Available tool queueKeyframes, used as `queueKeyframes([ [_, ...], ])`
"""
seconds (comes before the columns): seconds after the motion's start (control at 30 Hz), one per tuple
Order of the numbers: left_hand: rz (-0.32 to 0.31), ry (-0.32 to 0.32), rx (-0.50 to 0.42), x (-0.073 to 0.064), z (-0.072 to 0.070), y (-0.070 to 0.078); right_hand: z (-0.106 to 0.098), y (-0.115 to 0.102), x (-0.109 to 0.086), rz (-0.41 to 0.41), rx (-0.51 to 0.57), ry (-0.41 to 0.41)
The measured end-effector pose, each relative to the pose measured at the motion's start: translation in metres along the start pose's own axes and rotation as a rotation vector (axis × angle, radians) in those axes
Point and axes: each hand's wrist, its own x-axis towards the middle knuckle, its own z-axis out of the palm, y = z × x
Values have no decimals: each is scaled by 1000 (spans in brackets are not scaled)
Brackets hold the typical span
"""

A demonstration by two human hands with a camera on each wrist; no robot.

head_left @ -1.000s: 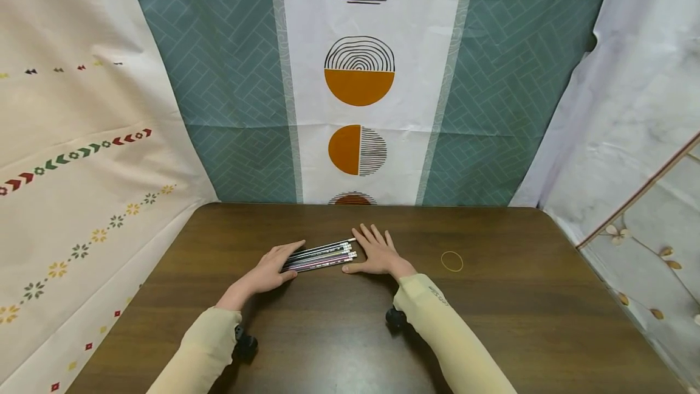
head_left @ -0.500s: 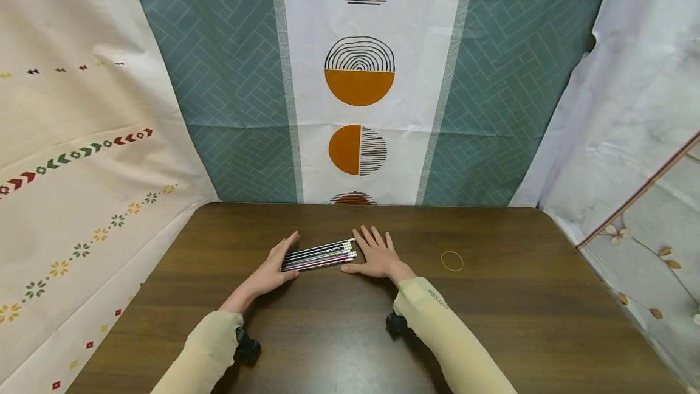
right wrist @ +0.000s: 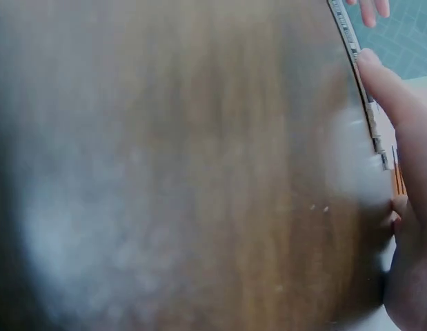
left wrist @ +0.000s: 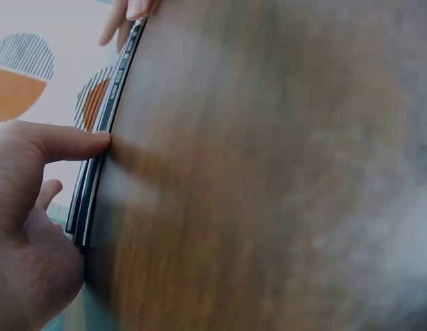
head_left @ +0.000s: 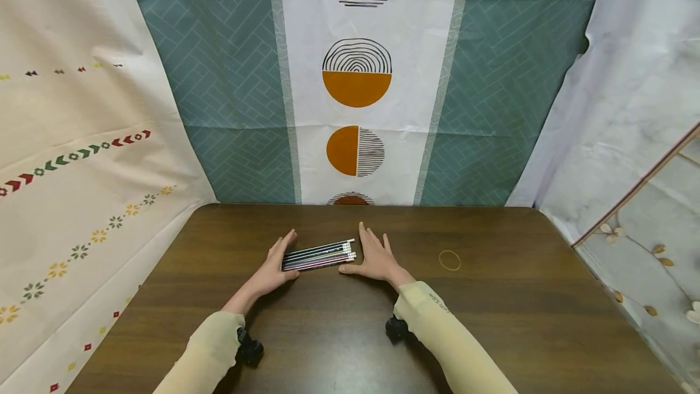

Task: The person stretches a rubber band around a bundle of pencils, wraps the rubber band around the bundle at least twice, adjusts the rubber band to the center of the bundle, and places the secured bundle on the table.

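Observation:
Several dark pencils with white eraser ends lie side by side on the table, slanting slightly up to the right. At their left ends is my left hand, fingers stretched away and thumb reaching along the near side. In the left wrist view that thumb touches the nearest pencil. Beside the eraser ends my right hand is spread, its thumb pointing left just below them. The right wrist view has the right thumb over the pencil row; whether it touches is unclear. The erasers do not line up evenly.
A thin yellow rubber band lies on the brown wooden table to the right of my right hand. Patterned cloths hang behind the table and along both sides. A small black device sits at each wrist.
My left hand's fingers have shifted from over the pencils toward their left ends, uncovering more of them. The right hand's fingers have drawn closer together. The pencils stay nearly in place.

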Motion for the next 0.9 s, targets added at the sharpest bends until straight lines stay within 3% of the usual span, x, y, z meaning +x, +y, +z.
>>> queueKeyframes([
  [0.27, -90, 18, -46, -3, 1, 0, 6, -11, 3, 24, 246, 32],
  [0.7, -62, 61, -89, 3, 5, 2, 17, -27, 0, 67, 264, 68],
  [0.9, -70, 69, -79, 2, 6, 5, 23, -31, -4, 107, 374, 108],
])
